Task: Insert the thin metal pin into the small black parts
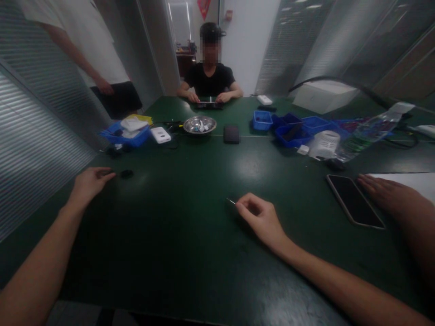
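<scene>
My left hand [89,182] rests on the green table [190,253] at the left. Its fingers are drawn together at the tips around something small and dark that I cannot make out. A small black round piece [127,173] lies just beyond those fingertips. My right hand [261,218] lies near the middle of the table, with thumb and forefinger pinched on a thin metal pin [231,200] that points up and left. Another person's hand [387,194] lies flat at the right beside a dark phone [355,201].
A metal bowl [200,124], a black case [231,134] and a white device [160,134] stand mid-table. Blue trays [292,129] and a water bottle [369,132] are at the right, and a blue tray [127,136] at the left. One person sits opposite [210,81] and another stands at the left [102,68].
</scene>
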Available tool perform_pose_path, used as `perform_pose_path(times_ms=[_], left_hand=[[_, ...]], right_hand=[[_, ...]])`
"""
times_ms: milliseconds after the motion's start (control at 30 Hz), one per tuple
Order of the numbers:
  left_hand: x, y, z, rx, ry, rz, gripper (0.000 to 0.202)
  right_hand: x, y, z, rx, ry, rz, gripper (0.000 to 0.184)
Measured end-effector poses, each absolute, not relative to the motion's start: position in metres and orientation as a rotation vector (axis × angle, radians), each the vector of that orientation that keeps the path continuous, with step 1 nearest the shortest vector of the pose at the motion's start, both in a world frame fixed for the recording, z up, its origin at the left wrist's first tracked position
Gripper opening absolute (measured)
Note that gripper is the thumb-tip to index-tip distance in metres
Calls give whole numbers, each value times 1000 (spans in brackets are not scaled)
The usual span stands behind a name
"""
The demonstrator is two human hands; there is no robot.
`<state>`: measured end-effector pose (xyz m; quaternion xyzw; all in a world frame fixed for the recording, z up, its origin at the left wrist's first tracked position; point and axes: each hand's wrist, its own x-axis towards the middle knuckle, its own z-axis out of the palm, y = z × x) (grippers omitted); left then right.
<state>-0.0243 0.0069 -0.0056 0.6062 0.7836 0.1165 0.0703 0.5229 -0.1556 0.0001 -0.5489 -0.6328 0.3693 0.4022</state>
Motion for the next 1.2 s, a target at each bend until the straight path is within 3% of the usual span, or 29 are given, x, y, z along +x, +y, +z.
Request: perform_pose_path(times_ms=[167,500,1200], left_hand=[[-23,3,-1,1831,2398,275,33],[6,-11,8,1624,2254,812,39],[39,-21,4,1821,2365,693,42]], right_hand=[[523,-155,-4,-1389,-1605,919,22],[521,-155,0,-1405,-1599,945,22],[521,-156,0,-1395,-1623,940,22]])
